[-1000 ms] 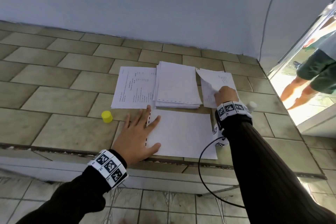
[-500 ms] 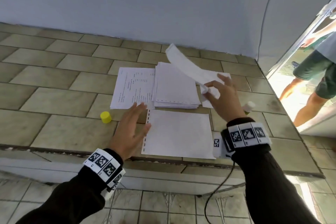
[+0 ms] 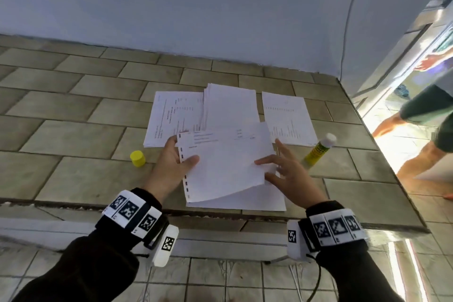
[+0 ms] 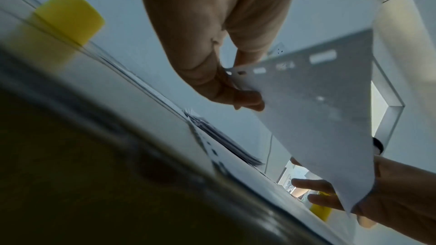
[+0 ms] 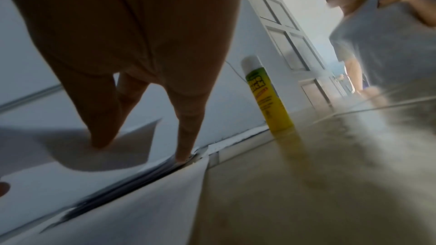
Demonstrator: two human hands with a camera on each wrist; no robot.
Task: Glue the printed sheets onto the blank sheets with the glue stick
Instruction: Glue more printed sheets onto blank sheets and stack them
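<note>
Printed sheet (image 3: 228, 162): held above the blank sheet (image 3: 274, 200) at the tabletop (image 3: 73, 140) edge
Left hand (image 3: 171, 167): pinches its punched edge
Right hand (image 3: 285, 174): fingers straight — steadying its right edge
Glue stick (image 3: 320, 148): uncapped — lying right of the sheets

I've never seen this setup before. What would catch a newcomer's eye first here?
Probably the printed sheet held by both hands above a blank sheet at the counter's near edge, left hand pinching its punched edge. Then the glue stick standing uncapped at right, its yellow cap lying left.

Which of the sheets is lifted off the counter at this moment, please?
The printed sheet held between both hands; the blank sheet, stack and side sheets lie flat.
</note>
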